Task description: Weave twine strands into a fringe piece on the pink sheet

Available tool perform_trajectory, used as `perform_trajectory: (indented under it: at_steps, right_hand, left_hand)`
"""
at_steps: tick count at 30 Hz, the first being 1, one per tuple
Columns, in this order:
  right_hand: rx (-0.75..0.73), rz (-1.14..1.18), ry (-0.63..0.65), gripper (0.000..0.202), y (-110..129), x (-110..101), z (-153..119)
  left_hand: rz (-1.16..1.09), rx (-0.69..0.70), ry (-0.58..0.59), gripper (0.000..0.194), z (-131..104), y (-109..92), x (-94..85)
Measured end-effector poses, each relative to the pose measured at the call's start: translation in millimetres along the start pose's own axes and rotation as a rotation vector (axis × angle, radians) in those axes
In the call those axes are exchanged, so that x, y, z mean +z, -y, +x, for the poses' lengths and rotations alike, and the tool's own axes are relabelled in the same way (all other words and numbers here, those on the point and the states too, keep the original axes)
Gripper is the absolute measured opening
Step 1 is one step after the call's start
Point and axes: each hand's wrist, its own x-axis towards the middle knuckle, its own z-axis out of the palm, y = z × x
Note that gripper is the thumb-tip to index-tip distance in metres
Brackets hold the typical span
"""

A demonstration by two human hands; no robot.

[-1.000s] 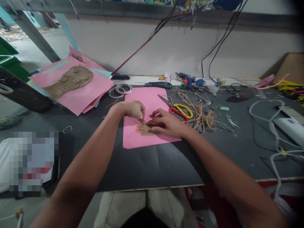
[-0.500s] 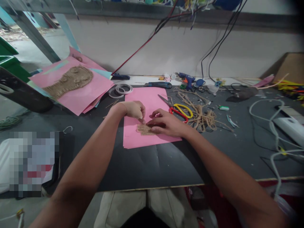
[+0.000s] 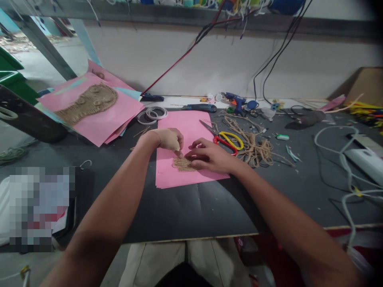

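A: Has anything been changed since the earlier frame?

B: Hardly. Both hands are still held in the same places; only the whole scene is seen a touch lower.

A: And what can be counted, from the near side?

B: Two trouser legs (image 3: pixel 158 259) are seen below one dark bench (image 3: pixel 191 211). On it, one flat twine patch (image 3: pixel 183 164) is laid near the lower edge of the pink paper (image 3: pixel 169 175).

A: How are the two hands placed?

B: The patch is partly covered by the right hand (image 3: pixel 212 154), whose fingers are spread, the thumb kept apart from the others. The left hand (image 3: pixel 170 139) is curled, its fingers lowered to the patch's upper edge; whether any twine is pinched there cannot be told.

A: And beyond?

B: One pair of scissors (image 3: pixel 221 134) is laid partly over the paper, its handles in red and yellow, beside one tangle of twine (image 3: pixel 257 149). Farther off, two white rings (image 3: pixel 156 119) are overlapped, one larger twine piece (image 3: pixel 98 99) is borne by pink sheets (image 3: pixel 89 129) at the left, and one utility knife (image 3: pixel 203 107) and one blue glue gun (image 3: pixel 238 103) are set near the wall (image 3: pixel 179 67).
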Motion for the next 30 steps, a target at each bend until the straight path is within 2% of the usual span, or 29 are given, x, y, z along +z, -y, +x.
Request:
perform_trajectory:
  at_steps: [8,13,23,27,30]
  right_hand:
    - [0.077,0.067,-0.159,0.011,-10.3,4.7,4.7]
    - [0.119,0.09,-0.167,0.004,-11.8,3.1,4.2]
    - [0.139,0.132,-0.199,0.005,-14.7,4.5,4.9]
    - [0.208,0.155,-0.22,0.007,-21.4,2.6,3.0]
    - [0.263,0.256,-0.209,0.009,-23.8,1.6,1.1]
  left_hand:
    - [0.033,0.002,-0.007,0.037,-1.8,-3.0,-1.0]
    - [0.038,-0.004,-0.02,0.038,-0.6,-2.5,0.4]
    - [0.134,-0.057,-0.033,0.049,1.2,-15.6,1.5]
    - [0.145,-0.06,-0.021,0.052,1.7,-15.5,1.7]
    - [0.156,-0.061,-0.029,0.052,0.6,-17.4,1.3]
